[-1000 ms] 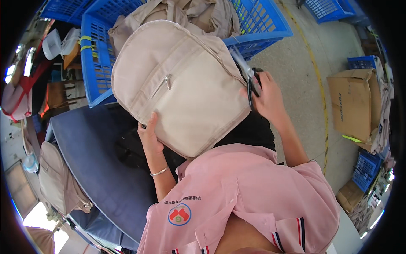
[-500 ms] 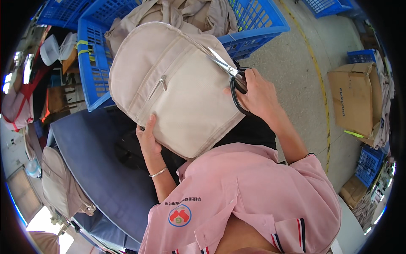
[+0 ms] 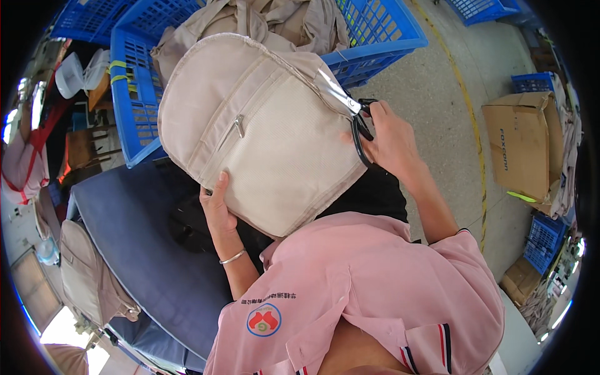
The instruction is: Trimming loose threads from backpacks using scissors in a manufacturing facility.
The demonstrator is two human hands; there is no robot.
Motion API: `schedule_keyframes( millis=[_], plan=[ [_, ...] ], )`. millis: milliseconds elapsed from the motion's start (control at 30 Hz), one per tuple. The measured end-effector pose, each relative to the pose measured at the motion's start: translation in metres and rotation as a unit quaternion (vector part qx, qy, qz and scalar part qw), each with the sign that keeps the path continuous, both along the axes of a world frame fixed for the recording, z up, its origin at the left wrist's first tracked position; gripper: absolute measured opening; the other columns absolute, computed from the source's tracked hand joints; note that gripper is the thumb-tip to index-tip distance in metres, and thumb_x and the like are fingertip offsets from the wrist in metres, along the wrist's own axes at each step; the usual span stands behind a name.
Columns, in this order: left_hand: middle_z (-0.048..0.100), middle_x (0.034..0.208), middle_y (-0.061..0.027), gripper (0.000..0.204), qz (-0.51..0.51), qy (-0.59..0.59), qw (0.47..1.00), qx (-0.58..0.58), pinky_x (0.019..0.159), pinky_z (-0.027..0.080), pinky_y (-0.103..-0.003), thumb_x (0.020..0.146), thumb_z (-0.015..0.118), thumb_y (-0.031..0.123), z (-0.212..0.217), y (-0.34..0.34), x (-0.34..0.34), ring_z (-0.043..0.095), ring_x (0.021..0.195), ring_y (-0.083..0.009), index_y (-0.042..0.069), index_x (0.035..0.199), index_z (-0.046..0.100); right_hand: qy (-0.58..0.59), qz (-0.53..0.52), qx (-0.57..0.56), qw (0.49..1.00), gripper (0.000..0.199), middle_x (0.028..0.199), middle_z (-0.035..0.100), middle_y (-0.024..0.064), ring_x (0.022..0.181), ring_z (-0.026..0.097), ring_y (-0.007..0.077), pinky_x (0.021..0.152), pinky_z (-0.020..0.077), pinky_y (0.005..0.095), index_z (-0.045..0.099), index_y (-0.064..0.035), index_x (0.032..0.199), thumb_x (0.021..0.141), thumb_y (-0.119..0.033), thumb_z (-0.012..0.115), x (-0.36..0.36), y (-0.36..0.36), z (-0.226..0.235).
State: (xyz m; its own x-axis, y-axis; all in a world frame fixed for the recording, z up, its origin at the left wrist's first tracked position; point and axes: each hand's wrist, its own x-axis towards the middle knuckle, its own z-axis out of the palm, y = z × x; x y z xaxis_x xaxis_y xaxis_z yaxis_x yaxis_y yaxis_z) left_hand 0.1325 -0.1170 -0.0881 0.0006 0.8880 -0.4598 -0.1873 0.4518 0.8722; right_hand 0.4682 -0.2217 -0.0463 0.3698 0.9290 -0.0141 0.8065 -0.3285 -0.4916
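Note:
A beige fabric bag panel (image 3: 262,131) with a zipper pocket is held up in front of me. My left hand (image 3: 217,209) grips its lower left edge, thumb on the front. My right hand (image 3: 390,137) is shut on black-handled scissors (image 3: 350,109), whose blades lie along the panel's upper right edge.
A blue plastic crate (image 3: 134,94) full of beige fabric pieces stands behind the panel. A dark blue padded surface (image 3: 131,250) lies below left, with another beige bag (image 3: 87,278) beside it. Cardboard boxes (image 3: 519,150) and smaller blue crates (image 3: 544,240) sit on the concrete floor at right.
My right hand brought the scissors up to the panel's upper right edge and slid the blades further along it. The panel has tilted slightly; the left hand kept its grip.

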Motion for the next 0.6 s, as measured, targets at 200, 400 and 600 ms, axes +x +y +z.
schedule_keyframes(
  millis=[200, 400, 600],
  plan=[
    [0.066, 0.12, -0.011, 0.055, 0.002, 0.004, 1.0, -0.002, 0.095, 0.049, -0.034, 0.082, 0.081, 0.014, -0.001, 0.0, -0.001, 0.065, 0.105, -0.0201, -0.003, 0.127, 0.056, -0.029, 0.034, -0.017, 0.999, 0.07, 0.092, 0.061, 0.0171, 0.078, 0.066, 0.0373, 0.067, 0.0528, 0.0456, 0.056, 0.003, 0.096, 0.078, -0.062, 0.073, -0.006, 0.004, 0.005],
    [0.066, 0.12, -0.0114, 0.056, 0.004, 0.009, 1.0, -0.018, 0.095, 0.05, -0.034, 0.082, 0.082, 0.015, -0.003, 0.001, -0.001, 0.065, 0.106, -0.0209, -0.003, 0.128, 0.055, -0.03, 0.018, 0.007, 0.999, 0.07, 0.092, 0.061, 0.0165, 0.079, 0.067, 0.0361, 0.065, 0.0537, 0.0448, 0.056, 0.003, 0.097, 0.078, -0.063, 0.072, -0.014, 0.004, -0.001],
    [0.065, 0.122, -0.011, 0.063, -0.012, 0.013, 1.0, -0.013, 0.095, 0.05, -0.035, 0.081, 0.083, 0.019, -0.005, 0.001, -0.004, 0.064, 0.107, -0.0216, -0.001, 0.132, 0.052, -0.035, 0.014, 0.01, 0.999, 0.071, 0.092, 0.061, 0.0167, 0.08, 0.068, 0.035, 0.062, 0.0541, 0.0441, 0.056, 0.0032, 0.099, 0.079, -0.063, 0.072, -0.016, 0.008, 0.0]
  ],
)
